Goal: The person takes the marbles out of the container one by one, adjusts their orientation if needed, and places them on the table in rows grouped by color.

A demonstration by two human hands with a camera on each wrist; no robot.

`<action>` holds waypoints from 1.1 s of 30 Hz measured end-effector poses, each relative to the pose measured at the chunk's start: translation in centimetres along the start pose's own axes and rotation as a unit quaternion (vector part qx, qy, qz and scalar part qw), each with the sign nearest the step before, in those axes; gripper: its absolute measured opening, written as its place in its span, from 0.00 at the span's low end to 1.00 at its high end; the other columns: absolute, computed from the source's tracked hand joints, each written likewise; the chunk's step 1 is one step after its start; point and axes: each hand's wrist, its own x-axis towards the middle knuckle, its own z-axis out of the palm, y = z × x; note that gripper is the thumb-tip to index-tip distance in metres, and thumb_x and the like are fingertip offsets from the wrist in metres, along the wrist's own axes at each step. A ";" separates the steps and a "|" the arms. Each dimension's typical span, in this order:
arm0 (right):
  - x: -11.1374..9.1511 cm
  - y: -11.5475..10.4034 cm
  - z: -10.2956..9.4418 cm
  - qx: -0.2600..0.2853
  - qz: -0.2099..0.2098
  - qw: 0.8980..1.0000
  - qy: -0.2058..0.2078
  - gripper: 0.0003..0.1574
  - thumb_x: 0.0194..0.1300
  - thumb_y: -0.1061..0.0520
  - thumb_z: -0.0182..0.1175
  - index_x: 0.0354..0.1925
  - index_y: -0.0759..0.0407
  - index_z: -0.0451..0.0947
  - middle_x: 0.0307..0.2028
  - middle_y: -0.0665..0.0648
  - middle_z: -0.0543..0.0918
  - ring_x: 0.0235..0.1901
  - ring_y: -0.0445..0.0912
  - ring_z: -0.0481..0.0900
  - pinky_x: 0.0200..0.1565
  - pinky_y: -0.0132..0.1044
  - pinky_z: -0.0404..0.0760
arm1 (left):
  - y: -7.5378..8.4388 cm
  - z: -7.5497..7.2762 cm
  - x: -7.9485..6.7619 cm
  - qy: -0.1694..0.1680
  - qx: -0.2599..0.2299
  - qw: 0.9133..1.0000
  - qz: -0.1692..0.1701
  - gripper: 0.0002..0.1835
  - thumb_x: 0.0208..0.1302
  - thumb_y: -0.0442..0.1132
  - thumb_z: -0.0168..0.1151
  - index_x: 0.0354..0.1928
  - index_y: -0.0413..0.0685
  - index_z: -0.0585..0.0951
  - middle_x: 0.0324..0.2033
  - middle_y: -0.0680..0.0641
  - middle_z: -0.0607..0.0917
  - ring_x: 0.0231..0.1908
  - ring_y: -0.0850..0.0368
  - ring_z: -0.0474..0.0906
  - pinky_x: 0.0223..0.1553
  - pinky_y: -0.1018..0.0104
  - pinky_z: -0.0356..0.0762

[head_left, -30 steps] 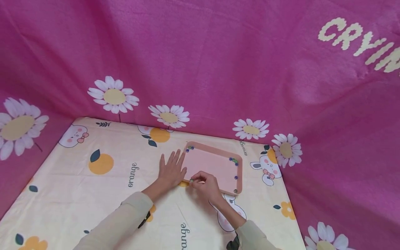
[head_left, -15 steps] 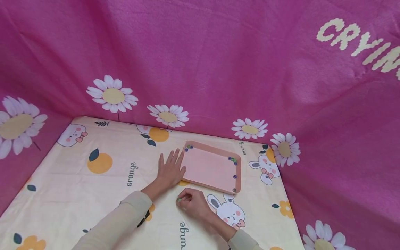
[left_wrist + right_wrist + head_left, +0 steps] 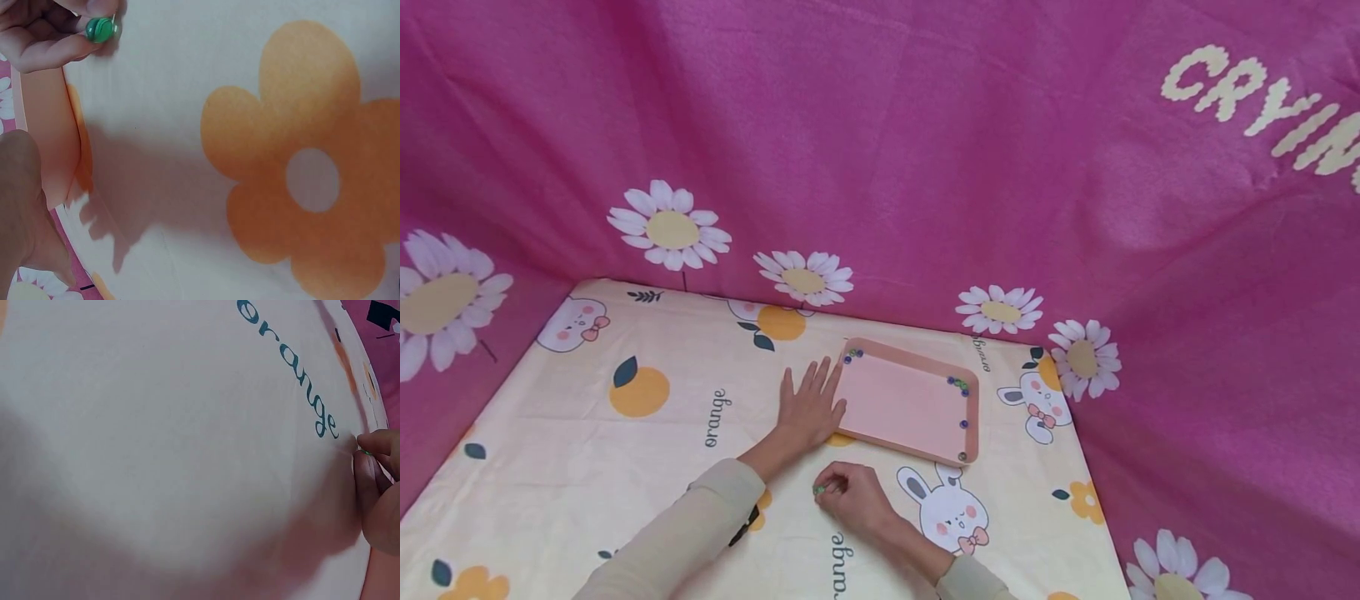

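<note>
In the head view, a shallow pink tray [image 3: 891, 448] lies on the tablecloth. My left hand [image 3: 808, 410] rests at its left edge, fingers spread and straight. My right hand [image 3: 857, 497] is in front of the tray, pinching a green glass marble [image 3: 100, 29] between thumb and fingertips. The right wrist view catches this hand [image 3: 384, 500] at its right border, the marble mostly hidden by the fingers. Inside the tray, several blue and green marbles sit at the two far corners. A single blue marble [image 3: 964, 424] is by the right wall, and a dull-coloured marble [image 3: 962, 457] occupies the near right corner.
The cream tablecloth [image 3: 647, 467] carries printed oranges, flowers, rabbits and lettering. Pink cloth [image 3: 880, 167] with daisies rises behind the table and along both sides.
My right hand has drawn back from the tray's near left corner toward me and to the left, carrying the green marble out over the tablecloth. The left hand has stayed put.
</note>
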 end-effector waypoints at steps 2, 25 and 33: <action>0.0 0.1 0.1 -0.001 -0.008 1.000 -0.003 0.12 0.54 0.70 0.69 0.32 0.54 0.85 0.24 0.43 0.79 0.27 0.34 0.74 0.31 0.27 0.75 | 0.0 0.0 0.0 0.002 0.000 1.000 0.001 0.37 0.76 0.59 0.42 0.80 0.52 0.51 0.78 0.45 0.50 0.75 0.44 0.47 0.69 0.34 0.37; -0.1 0.3 -0.3 -0.019 -0.012 1.000 0.003 0.13 0.55 0.65 0.71 0.39 0.53 0.84 0.30 0.44 0.80 0.30 0.35 0.75 0.34 0.28 0.76 | 0.0 -0.1 -0.1 0.005 -0.005 1.000 0.005 0.37 0.76 0.58 0.41 0.80 0.51 0.51 0.78 0.44 0.51 0.75 0.44 0.47 0.69 0.33 0.38; 0.9 0.1 -3.2 -0.010 -0.031 0.997 0.069 0.07 0.63 0.64 0.67 0.41 0.60 0.83 0.32 0.47 0.84 0.33 0.39 0.80 0.37 0.31 0.81 | 0.0 -0.3 -0.1 0.009 0.003 1.000 0.004 0.37 0.75 0.58 0.42 0.79 0.51 0.52 0.77 0.44 0.52 0.75 0.44 0.49 0.69 0.33 0.40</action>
